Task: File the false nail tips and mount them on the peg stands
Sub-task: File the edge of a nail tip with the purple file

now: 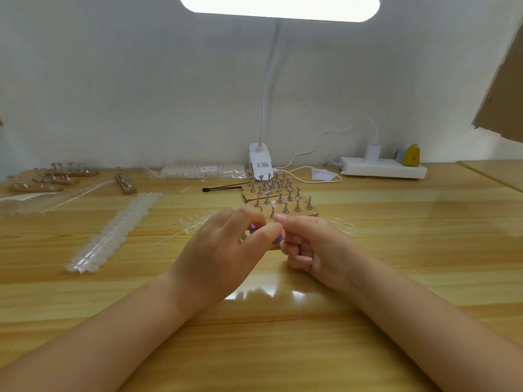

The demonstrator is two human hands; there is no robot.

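My left hand [223,250] and my right hand [314,247] meet at the middle of the wooden table. Between their fingertips shows a small purple thing [278,239], mostly hidden; my left fingers curl round it. My right thumb and forefinger pinch something tiny at the same spot, too small to name. Just beyond the hands stand wooden peg stands [283,205] with metal pegs, one peg [273,206] capped by a pale tip. A long strip of clear nail tips [113,236] lies to the left. More loose tips [343,224] lie to the right.
A clip lamp [261,165] stands at the back, its cable running to a white power strip [383,169]. Further peg stands [53,178] sit at the far left. A bag of tips [203,171] and a black tool [223,188] lie behind.
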